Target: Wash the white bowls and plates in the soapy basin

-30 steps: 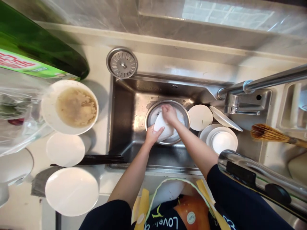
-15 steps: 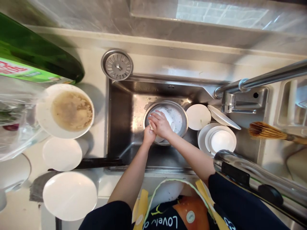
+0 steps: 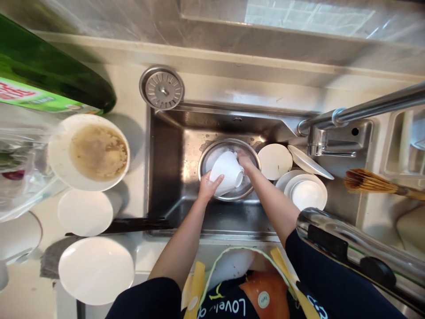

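Observation:
A white bowl (image 3: 226, 175) is tilted on its side, its foot ring facing right and toward me. My left hand (image 3: 210, 184) is closed on its left edge, the thumb lying on the outer wall. My right hand (image 3: 245, 160) is beside the bowl's far right side, fingers curled and partly hidden; a small whitish bit shows at them, too unclear to name. Both hands are over a round metal basin (image 3: 256, 186) with sudsy water, which stands in the stainless sink (image 3: 169, 177).
Right of the basin are a white plate (image 3: 275, 161), a leaning dish (image 3: 308, 161) and stacked bowls (image 3: 308, 192). The faucet (image 3: 317, 141) and a bristle brush (image 3: 361, 180) are farther right. A bowl of cloudy liquid (image 3: 98, 153), dark chopsticks (image 3: 136, 225) and a drain strainer (image 3: 162, 88) sit left.
My hands, together at the basin's left half before, have parted. The right hand has moved right and away from me, and the bowl has come up into view, tipped with its base toward the right.

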Demonstrator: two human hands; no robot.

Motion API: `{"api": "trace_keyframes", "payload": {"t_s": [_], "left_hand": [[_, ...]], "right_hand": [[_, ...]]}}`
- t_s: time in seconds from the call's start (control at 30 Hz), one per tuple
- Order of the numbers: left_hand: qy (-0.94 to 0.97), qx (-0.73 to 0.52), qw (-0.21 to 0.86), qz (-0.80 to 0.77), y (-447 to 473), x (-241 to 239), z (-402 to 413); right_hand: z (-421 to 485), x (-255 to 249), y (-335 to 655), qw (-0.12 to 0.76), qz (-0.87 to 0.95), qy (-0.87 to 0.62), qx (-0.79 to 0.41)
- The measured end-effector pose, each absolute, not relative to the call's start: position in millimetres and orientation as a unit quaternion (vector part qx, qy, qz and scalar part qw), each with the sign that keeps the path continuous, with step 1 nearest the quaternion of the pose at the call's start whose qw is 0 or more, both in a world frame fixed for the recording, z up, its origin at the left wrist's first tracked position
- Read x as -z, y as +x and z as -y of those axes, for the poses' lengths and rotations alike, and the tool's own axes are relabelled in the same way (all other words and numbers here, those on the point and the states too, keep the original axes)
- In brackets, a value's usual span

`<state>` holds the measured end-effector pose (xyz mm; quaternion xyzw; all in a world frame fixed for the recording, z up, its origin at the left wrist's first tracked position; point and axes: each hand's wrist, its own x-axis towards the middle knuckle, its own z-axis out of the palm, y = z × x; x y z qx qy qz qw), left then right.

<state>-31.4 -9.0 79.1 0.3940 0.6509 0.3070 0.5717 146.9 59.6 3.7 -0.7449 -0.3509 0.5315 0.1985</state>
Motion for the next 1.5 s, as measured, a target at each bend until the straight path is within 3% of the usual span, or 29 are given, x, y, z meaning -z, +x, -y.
{"api": "trace_keyframes", "payload": {"t_s": [0.23,0.37,0.53,0.67,0.77,0.9,1.0,1.1,1.23,1.33,1.5], "left_hand": [[0.342,-0.240,0.663,-0.621,-48,-85,-2],[0.311,-0.257,0.662,-0.632,-48,-87,-5],[0.311,-0.288,0.628,-0.652,-49,-84,-6],[0.329,-0.291,0.611,-0.659,-50,-83,-3],[0.364,-0.288,0.571,-0.677,-53,-84,-2],[0.378,-0.296,0.530,-0.699,-59,-88,-1],[0.380,-0.292,0.520,-0.707,-62,-91,0],[0.387,-0.291,0.513,-0.709,-62,-90,0],[0.380,-0.291,0.502,-0.720,-61,-87,-1],[0.381,-0.294,0.495,-0.724,-58,-85,-2],[0.413,-0.284,0.464,-0.730,-52,-81,1]], "right_hand": [[-78,-48,121,0.214,0.480,-0.707,-0.473],[-73,-69,101,0.226,0.596,-0.647,-0.418],[-61,-85,96,0.261,0.684,-0.499,-0.463],[-40,-65,121,0.316,0.581,-0.618,-0.426],[-14,-39,139,0.261,0.557,-0.686,-0.389],[18,-17,142,0.125,0.659,-0.641,-0.372],[21,-8,135,0.111,0.657,-0.667,-0.333],[9,-9,131,0.101,0.612,-0.687,-0.378],[-3,-46,129,0.189,0.526,-0.724,-0.404],[4,-92,121,0.284,0.577,-0.658,-0.392],[7,-117,97,0.261,0.703,-0.531,-0.394]]}}
